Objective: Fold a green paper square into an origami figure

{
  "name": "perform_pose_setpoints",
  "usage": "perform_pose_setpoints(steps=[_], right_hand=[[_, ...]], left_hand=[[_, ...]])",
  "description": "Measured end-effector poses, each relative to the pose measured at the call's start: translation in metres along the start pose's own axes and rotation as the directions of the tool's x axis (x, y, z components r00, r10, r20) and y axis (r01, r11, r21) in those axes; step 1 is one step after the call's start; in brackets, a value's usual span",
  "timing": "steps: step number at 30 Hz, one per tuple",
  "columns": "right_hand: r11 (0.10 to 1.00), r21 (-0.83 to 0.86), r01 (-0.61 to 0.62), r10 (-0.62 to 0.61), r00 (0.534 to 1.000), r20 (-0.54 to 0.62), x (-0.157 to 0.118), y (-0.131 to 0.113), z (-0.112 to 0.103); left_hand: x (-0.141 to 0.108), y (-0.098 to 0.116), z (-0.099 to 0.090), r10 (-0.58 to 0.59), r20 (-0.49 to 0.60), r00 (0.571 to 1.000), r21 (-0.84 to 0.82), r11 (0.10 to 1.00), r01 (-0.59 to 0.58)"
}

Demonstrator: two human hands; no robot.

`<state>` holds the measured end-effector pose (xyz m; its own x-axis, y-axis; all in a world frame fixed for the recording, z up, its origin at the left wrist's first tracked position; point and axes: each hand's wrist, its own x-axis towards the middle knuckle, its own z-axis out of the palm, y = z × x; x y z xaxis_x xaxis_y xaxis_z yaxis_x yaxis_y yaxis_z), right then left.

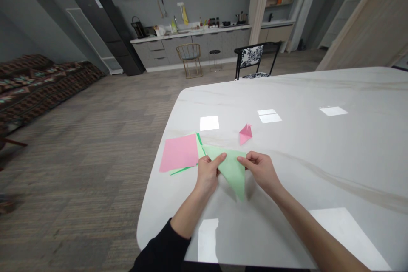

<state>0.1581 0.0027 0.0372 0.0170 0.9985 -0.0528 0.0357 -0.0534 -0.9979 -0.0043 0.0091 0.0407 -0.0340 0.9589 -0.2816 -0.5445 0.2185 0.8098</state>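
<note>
A light green sheet of origami paper (234, 170), folded into a triangle, is held between both hands just above the table. My left hand (208, 172) pinches its left side, thumb on top and fingers underneath. On the right edge, my right hand (259, 168) grips the paper between thumb and fingers. A stack of square paper (180, 153) lies to the left, pink on top with green sheets showing beneath. Beyond the hands sits a small folded pink paper piece (245, 134) with a pointed tip.
The white marbled table (318, 157) has rounded corners and bright light reflections. A patterned black-framed chair (255, 59) stands at its far side. Farther back are a kitchen counter (191, 32), a wire-backed chair (190, 57) and a dark fridge (111, 36). A covered sofa (41, 80) is at left.
</note>
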Motion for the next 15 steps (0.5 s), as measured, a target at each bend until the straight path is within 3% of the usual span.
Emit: perform_pose_setpoints(steps=[8, 15], right_hand=[[0.988, 0.141, 0.068, -0.069, 0.998, 0.005, -0.0046, -0.0058, 0.0031], [0.990, 0.107, 0.093, -0.090, 0.995, -0.038, -0.0078, -0.0093, 0.0035]], left_hand=[[0.0007, 0.0030, 0.0003, 0.028, -0.027, 0.999, -0.016, 0.999, -0.029], [-0.0005, 0.0021, 0.0000, 0.035, -0.008, 0.999, -0.015, 0.999, -0.035]])
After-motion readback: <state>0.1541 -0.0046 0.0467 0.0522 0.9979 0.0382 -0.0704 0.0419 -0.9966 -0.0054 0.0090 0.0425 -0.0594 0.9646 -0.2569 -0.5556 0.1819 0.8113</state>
